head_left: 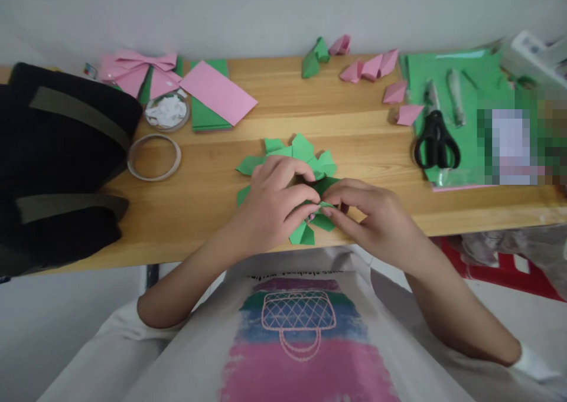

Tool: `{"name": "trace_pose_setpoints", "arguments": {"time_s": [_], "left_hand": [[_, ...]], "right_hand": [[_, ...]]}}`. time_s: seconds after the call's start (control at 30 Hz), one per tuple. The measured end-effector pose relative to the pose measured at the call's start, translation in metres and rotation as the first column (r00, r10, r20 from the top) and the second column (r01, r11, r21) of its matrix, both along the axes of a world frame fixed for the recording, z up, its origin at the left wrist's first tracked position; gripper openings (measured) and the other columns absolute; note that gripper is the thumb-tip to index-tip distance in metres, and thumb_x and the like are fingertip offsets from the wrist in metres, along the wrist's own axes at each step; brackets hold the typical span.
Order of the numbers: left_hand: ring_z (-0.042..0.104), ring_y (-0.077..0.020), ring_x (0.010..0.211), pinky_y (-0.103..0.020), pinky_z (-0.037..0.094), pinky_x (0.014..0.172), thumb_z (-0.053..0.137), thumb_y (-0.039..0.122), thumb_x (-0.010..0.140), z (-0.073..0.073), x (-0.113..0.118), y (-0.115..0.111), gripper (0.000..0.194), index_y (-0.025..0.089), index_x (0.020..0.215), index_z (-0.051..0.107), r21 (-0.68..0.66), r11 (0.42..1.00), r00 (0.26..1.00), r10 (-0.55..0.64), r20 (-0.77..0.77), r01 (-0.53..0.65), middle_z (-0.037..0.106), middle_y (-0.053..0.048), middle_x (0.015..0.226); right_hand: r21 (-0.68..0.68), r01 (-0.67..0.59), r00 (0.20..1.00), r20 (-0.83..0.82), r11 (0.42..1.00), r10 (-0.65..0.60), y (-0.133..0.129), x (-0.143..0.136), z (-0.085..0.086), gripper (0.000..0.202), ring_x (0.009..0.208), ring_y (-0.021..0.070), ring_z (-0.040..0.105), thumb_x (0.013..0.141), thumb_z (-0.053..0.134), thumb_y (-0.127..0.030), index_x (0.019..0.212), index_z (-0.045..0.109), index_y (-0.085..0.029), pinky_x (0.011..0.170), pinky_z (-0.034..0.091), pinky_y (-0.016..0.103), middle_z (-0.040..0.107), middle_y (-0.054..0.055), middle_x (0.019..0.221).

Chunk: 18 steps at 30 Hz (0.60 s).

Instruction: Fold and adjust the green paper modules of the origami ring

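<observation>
A folded green paper wreath (303,148) with pointed, leaf-like pieces lies near the table's front edge. Over its left side arches my left hand (281,198), its thumb and fingertips pressed together on the wreath's inner edge. My right hand (370,210) pinches the same spot from the right, thumb and forefinger closed on a green fold. Between the fingertips shows a small pinkish bit that I cannot make out. Both hands hide much of the wreath's middle and lower left.
Behind lie folded pink paper pieces (372,67), a green folded piece (315,58) and a pink sheet (219,93) on green paper. Black scissors (436,142) rest at right on green sheets (473,154). At left are a tape roll (154,157), a dish of white scraps (167,113) and a black bag (66,130).
</observation>
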<state>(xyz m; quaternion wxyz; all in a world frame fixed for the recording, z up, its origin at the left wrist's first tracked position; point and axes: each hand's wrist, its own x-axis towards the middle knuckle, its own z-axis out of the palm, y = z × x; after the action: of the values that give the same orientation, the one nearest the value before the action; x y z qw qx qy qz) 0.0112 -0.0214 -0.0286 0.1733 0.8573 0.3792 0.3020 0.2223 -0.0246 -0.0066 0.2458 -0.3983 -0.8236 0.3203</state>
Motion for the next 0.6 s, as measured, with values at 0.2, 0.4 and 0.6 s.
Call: {"name": "trace_pose_setpoints", "arguments": {"time_s": [0.2,0.4,0.6], "left_hand": [[0.054,-0.0225,0.105,-0.043,0.044,0.097,0.056,0.023,0.098,0.0,0.002,0.007,0.018,0.019,0.085,0.067,-0.083,0.995,0.998,-0.043,0.044,0.046,0.06,-0.007,0.108],[0.054,-0.0215,0.104,-0.043,0.044,0.099,0.056,0.021,0.095,0.0,0.0,0.008,0.017,0.019,0.083,0.068,-0.128,0.991,0.998,-0.034,0.057,0.041,0.057,-0.006,0.105],[0.056,-0.0215,0.105,-0.043,0.046,0.098,0.06,0.024,0.094,-0.002,-0.004,0.01,0.016,0.02,0.083,0.072,-0.119,0.992,0.996,-0.02,0.091,0.031,0.058,-0.006,0.105]], "right_hand": [[-0.088,-0.026,1.0,0.014,0.996,0.028,0.007,0.002,0.0,0.011,0.071,0.0125,0.062,0.092,0.059,-0.013,0.084,0.066,-0.016,0.066,0.049,0.025,0.068,0.004,0.082],[-0.152,-0.131,0.991,-0.029,0.98,0.128,0.01,0.008,-0.003,0.012,0.085,0.0157,0.066,0.094,0.056,-0.015,0.092,0.067,-0.019,0.077,0.053,0.03,0.072,0.005,0.091],[-0.154,-0.057,0.996,-0.073,0.986,0.046,0.009,0.006,-0.01,0.013,0.079,0.0145,0.063,0.095,0.059,-0.02,0.086,0.068,-0.019,0.074,0.052,0.029,0.067,0.004,0.085]]}}
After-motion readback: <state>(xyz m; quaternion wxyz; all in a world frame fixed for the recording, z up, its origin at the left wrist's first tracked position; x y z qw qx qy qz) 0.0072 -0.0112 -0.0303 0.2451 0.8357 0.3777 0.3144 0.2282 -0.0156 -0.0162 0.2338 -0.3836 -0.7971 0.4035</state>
